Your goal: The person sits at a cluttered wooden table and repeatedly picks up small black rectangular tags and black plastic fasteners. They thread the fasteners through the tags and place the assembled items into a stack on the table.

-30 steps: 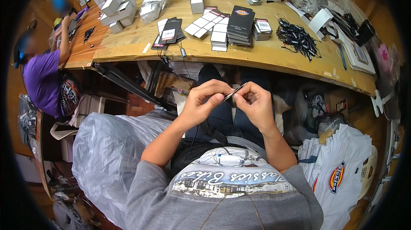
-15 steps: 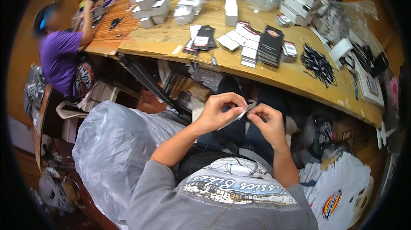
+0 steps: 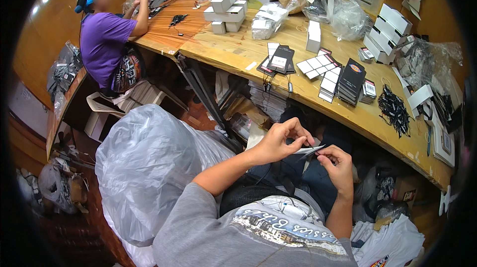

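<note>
- The thin dark-and-white card is held off the tabletop, in front of its near edge and above the lap.
- The right hand pinches the card's right end between thumb and fingers; a light grip close to the rim leaves the faces uncovered and should prevent creasing.
- The left hand has its fingertips drawn together at the card's left end; at this size I cannot tell whether they grip it or merely touch it.
- With one end steadied by the right hand, the left can make small adjustments; pulling both ways at once could bend so thin a piece.
- Turning the card flatter toward the eyes would help, as it is now tilted and seen nearly edge-on.
- Along the near edge, the sheets of white labels and the stack of black tags lie within easy reach.
- The heap of black cords, toward the right end, looks tangled; drawing out single cords calls for patience.
</note>
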Action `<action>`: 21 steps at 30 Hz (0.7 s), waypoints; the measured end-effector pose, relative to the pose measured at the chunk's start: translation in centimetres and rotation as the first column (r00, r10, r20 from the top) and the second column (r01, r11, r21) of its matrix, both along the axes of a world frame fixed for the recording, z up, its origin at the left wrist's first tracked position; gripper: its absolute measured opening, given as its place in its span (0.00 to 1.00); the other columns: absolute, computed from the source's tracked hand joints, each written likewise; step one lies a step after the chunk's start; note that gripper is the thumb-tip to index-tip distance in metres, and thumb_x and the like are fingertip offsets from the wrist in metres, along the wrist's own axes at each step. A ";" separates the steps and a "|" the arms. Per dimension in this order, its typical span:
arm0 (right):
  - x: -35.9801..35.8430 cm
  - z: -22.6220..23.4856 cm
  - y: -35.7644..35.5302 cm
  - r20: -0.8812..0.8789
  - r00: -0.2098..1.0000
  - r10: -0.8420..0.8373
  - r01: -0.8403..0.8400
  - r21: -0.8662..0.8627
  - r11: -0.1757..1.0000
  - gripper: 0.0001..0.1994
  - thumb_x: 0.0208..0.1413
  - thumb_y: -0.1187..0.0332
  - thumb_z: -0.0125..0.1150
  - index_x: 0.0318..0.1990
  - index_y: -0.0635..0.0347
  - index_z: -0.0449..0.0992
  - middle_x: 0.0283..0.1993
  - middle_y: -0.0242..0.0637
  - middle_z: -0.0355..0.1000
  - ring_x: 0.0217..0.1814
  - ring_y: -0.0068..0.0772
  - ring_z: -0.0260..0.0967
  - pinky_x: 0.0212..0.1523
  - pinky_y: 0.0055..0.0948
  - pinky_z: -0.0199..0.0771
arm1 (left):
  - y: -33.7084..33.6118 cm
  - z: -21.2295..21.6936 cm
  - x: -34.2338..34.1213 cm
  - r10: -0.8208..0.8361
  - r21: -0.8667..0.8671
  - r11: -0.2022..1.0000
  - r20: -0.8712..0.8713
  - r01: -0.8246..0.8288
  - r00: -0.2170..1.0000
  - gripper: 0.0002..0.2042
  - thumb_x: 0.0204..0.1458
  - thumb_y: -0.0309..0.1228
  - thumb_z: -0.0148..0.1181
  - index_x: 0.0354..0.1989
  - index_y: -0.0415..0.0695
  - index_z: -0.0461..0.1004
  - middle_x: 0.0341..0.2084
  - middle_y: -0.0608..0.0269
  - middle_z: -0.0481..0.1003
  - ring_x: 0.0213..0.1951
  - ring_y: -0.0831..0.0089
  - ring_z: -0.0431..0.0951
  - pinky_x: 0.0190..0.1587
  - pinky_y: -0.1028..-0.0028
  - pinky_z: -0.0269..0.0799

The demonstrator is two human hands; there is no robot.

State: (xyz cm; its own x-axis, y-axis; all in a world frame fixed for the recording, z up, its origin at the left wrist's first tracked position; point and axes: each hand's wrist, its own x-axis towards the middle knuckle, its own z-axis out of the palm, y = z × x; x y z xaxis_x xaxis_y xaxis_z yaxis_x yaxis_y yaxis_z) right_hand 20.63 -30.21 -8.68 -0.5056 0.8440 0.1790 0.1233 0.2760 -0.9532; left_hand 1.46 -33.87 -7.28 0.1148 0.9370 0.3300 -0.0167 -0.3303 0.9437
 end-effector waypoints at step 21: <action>1.3 0.2 0.2 -0.209 0.978 -0.021 -0.041 -0.288 0.957 0.09 0.38 0.82 0.55 0.31 0.69 0.70 0.23 0.36 0.68 0.19 0.20 0.64 0.20 0.12 0.61 | 0.9 -1.0 0.3 0.111 -0.080 0.993 0.349 -0.089 0.930 0.04 0.47 0.24 0.49 0.29 0.36 0.67 0.23 0.63 0.69 0.28 0.78 0.70 0.32 0.81 0.65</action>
